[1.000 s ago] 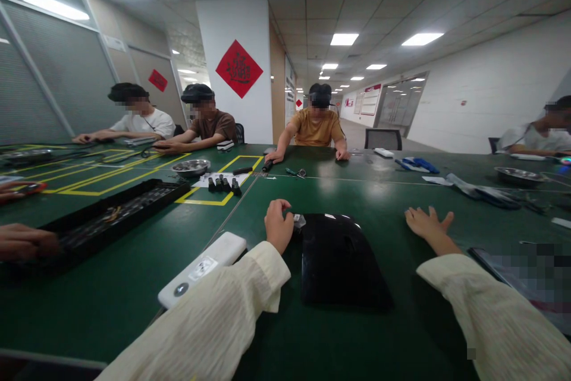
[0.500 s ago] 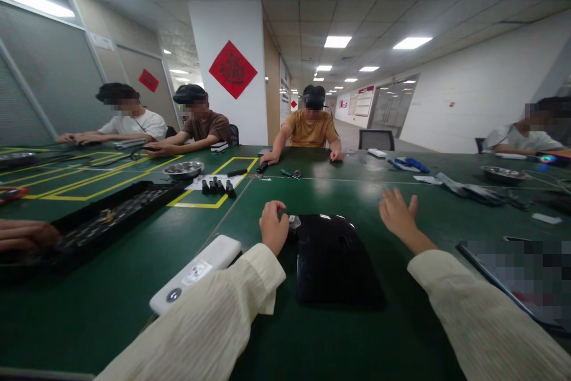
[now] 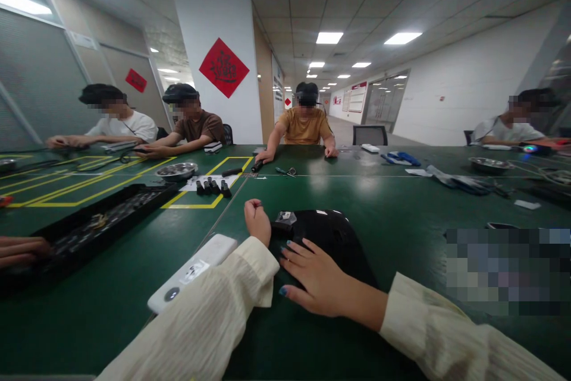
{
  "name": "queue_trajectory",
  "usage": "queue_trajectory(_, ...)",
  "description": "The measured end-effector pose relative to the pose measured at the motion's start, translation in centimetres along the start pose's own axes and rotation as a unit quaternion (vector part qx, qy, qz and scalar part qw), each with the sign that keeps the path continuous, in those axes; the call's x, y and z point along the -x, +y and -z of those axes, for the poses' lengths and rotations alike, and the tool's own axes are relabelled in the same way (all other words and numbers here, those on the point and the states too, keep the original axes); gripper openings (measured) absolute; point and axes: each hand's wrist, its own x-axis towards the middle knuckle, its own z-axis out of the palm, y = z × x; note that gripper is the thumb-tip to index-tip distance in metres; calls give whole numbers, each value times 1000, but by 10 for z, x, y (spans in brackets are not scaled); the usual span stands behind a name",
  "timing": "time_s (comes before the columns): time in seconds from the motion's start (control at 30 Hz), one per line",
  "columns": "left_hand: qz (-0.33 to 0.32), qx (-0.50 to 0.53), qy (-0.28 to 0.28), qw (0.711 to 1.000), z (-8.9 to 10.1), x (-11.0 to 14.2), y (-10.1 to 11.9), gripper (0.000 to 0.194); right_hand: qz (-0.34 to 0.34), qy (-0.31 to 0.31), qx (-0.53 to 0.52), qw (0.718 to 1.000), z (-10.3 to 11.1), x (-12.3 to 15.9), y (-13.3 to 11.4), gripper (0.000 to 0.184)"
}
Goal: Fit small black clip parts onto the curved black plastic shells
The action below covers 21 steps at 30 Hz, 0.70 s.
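Note:
A glossy black curved panel (image 3: pixel 323 223) lies on the green table in front of me. My right hand (image 3: pixel 314 277) is open, fingers spread over the panel's left part and hiding much of it. My left hand (image 3: pixel 257 222) is closed just beyond the panel's upper left corner. Its fingers are curled together, and whatever they may hold is too small or hidden to name. Between the left hand and the panel's top edge sits a small clear plastic bag (image 3: pixel 286 217). Near my left forearm rests a long white device (image 3: pixel 191 271) with a round dark button.
A long black tray (image 3: pixel 107 220) of small parts stands left, a co-worker's hand (image 3: pixel 22 253) at it. Several short black cylinders (image 3: pixel 214 186) and a metal bowl (image 3: pixel 176 172) are farther back. Pliers (image 3: pixel 285 172) lie before a person (image 3: pixel 306 125) opposite.
My right hand has swung left from beside the panel to over it. My left hand has moved slightly left, its fingers more tightly closed. The view has turned a little to the right.

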Motion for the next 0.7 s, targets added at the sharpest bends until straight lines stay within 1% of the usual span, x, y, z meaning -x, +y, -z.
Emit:
queue_trajectory(0.07, 22, 10, -4, 1000, -1, -1, -2, 11, -1, 2, 4, 1000, 1, 1, 0, 56)
queue_trajectory(0.1, 29, 9, -3, 1000, -2, -2, -2, 11, -8, 13, 6, 1000, 4, 1, 2, 54)
queue_trajectory(0.17, 32, 5, -9, 999, -3, -1, -2, 9, -43, 56, 12, 997, 12, 1, 7, 50)
queue_trajectory(0.2, 28, 1, -18, 999, -4, -1, -2, 8, -73, 84, 20, 994, 17, 1, 12, 49)
queue_trajectory(0.3, 7, -20, -57, 998, -6, 2, 1, 7, -175, 165, 56, 969, 32, 2, 37, 48)
queue_trajectory(0.37, -7, -50, -86, 995, -6, 6, 6, 8, -231, 190, 61, 952, 37, 3, 60, 45)
queue_trajectory(0.4, -17, -71, -101, 992, -6, 8, 9, 8, -253, 192, 53, 947, 37, 4, 72, 42)
queue_trajectory(0.5, -64, -146, -150, 976, -2, 12, 17, 7, -313, 192, 32, 930, 28, 5, 102, 37)
queue_trajectory(0.57, -98, -184, -167, 964, 0, 13, 20, 4, -345, 186, 27, 920, 18, 5, 114, 35)
queue_trajectory(0.63, -109, -203, -162, 959, 2, 12, 20, 3, -366, 177, 4, 914, 9, 4, 121, 35)
queue_trajectory(0.7, -110, -196, -151, 963, 3, 10, 18, 6, -374, 180, -24, 909, 3, 4, 125, 36)
